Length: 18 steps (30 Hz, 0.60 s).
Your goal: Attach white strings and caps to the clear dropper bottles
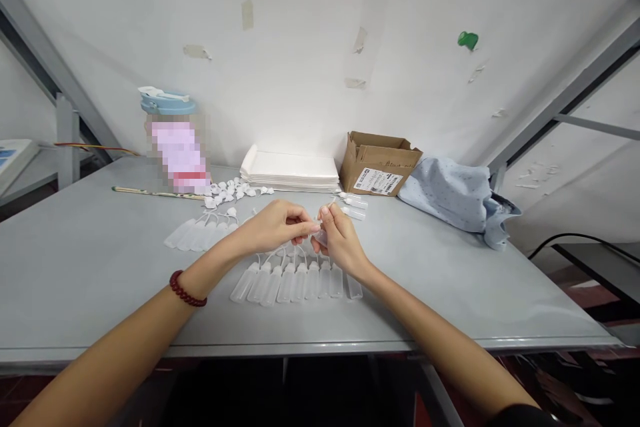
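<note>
Over the middle of the table, my two hands meet at a small translucent plastic bottle (pixel 321 237). My right hand (pixel 343 240) is closed around it, hiding most of its body. The fingers of my left hand (pixel 283 222) pinch at the bottle's top; what lies between them is hidden. Below my hands is a row of similar bottles (pixel 301 282), lying flat with thin white strings or tubes at their necks. More such bottles (pixel 193 235) lie to the left of my left wrist. Beyond it is a loose pile of small white caps (pixel 231 191).
A white paper stack (pixel 293 170) and an opened cardboard box (pixel 380 163) stand against the wall. Two bottles (pixel 355 213) lie before the box. Light blue cloth (pixel 450 197) is at right. At left are a thin stick (pixel 155 193) and a blue-lidded container (pixel 167 103).
</note>
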### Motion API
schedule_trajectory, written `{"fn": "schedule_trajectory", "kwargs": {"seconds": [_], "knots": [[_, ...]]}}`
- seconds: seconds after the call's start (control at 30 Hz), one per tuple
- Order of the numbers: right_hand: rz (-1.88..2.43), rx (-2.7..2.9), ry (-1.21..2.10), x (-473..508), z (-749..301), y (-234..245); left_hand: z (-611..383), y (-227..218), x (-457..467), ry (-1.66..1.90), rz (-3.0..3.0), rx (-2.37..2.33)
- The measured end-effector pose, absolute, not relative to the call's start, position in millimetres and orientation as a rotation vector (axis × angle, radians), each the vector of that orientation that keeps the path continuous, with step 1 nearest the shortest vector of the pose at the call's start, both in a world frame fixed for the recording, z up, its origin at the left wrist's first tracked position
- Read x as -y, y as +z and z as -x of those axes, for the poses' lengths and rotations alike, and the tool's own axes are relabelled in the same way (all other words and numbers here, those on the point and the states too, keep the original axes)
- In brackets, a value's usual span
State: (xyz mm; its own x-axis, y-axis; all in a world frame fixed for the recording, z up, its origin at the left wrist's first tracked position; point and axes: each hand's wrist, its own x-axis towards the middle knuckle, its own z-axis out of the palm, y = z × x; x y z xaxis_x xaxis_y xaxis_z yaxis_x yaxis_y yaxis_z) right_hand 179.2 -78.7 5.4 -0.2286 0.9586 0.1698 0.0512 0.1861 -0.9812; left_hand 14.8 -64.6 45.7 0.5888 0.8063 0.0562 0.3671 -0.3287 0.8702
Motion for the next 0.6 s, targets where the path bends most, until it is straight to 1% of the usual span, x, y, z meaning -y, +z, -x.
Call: {"fn": "schedule_trajectory", "kwargs": {"seconds": [0.4,0.5,0.6], "knots": [[0.999,1.381,1.425,76.5,-180.8,10.4,-16.6,41.8,65.3,0.800,-2.000,-0.801],[0.987,1.365,1.395,77.5,-181.5,12.3,-16.3,42.4,65.5,0.812,-1.949,-0.847],[0.970,1.453,1.260,79.1,-181.9,10.8,-15.8,44.7,66.2,0.694,-1.895,-0.836]]}}
